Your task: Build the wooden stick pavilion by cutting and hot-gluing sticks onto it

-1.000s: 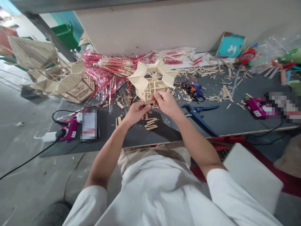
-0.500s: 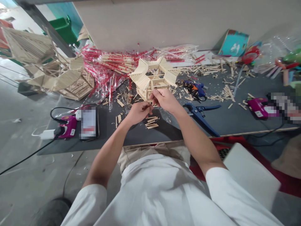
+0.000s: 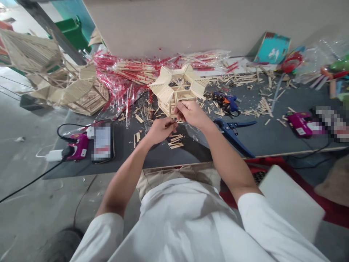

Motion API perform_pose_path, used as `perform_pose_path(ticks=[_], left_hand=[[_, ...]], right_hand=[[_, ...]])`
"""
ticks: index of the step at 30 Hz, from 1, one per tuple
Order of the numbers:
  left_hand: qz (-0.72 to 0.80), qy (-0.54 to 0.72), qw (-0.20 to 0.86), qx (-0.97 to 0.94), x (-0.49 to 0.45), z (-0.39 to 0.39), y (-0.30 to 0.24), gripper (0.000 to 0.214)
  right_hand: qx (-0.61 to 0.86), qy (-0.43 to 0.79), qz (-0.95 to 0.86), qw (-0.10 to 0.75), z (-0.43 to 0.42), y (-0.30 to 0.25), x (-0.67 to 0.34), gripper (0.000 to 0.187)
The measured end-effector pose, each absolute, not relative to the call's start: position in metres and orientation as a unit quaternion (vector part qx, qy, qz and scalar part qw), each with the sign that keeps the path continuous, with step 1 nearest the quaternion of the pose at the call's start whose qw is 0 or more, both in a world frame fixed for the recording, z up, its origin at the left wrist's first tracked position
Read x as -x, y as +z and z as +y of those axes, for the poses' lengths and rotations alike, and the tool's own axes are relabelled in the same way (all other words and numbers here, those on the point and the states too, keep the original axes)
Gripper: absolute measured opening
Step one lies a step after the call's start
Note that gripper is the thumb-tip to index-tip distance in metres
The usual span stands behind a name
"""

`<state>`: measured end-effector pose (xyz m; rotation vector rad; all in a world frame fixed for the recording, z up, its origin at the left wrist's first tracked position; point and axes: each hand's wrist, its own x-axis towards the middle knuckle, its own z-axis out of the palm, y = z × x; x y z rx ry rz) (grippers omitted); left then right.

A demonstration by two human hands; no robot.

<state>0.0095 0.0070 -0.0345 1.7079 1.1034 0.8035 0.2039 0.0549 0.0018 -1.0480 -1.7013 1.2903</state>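
A star-shaped model of thin wooden sticks (image 3: 163, 91) stands on the dark table in front of me. My right hand (image 3: 189, 112) is pinched at the near edge of the model; what its fingers hold, if anything, is too small to make out. Just to the left and lower, my left hand (image 3: 163, 130) is closed, thumb against fingers, close to the right fingertips. Whatever lies in that pinch is hidden. Below the hands is a small group of short cut sticks (image 3: 176, 142). A few more short pieces (image 3: 136, 138) lie to the left.
Blue cutters (image 3: 234, 133) lie on the right, with a blue glue gun (image 3: 227, 102) behind them. Red-and-clear stick wrappers (image 3: 117, 76) heap up at the back. A phone (image 3: 102, 142) and purple power strip (image 3: 79, 145) sit left. A larger stick model (image 3: 79, 91) stands far left.
Hardly anything differs. Both hands keep their pinched pose at the near side of the model, and the view has shifted very slightly.
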Motion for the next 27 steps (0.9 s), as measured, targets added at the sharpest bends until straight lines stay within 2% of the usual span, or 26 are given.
perform_pose_path(ticks=[5,10,14,18,21,23,27], left_hand=[[0.447,0.325,0.459,-0.696,-0.009,0.008,-0.036,0.025],[0.448,0.322,0.455,-0.698,-0.009,0.007,-0.036,0.026],[0.458,0.320,0.440,-0.703,-0.009,0.006,-0.032,0.025],[0.493,0.342,0.278,-0.750,-0.007,0.005,-0.028,0.023],[0.503,0.386,0.151,-0.758,-0.007,0.005,-0.025,0.023],[0.499,0.423,0.106,-0.749,-0.006,0.005,-0.025,0.025],[0.490,0.447,0.047,-0.747,-0.006,0.005,-0.028,0.034]], right_hand=[[0.411,0.511,-0.655,0.375,0.054,0.005,-0.203,0.061],[0.418,0.483,-0.676,0.368,0.053,0.008,-0.203,0.068],[0.454,0.387,-0.716,0.363,0.044,0.015,-0.212,0.072],[0.493,0.212,-0.743,0.399,0.028,0.027,-0.225,0.055],[0.485,0.179,-0.751,0.411,0.026,0.028,-0.231,0.040],[0.461,0.169,-0.765,0.416,0.031,0.021,-0.232,0.043],[0.399,0.136,-0.788,0.448,0.048,0.003,-0.227,0.063]])
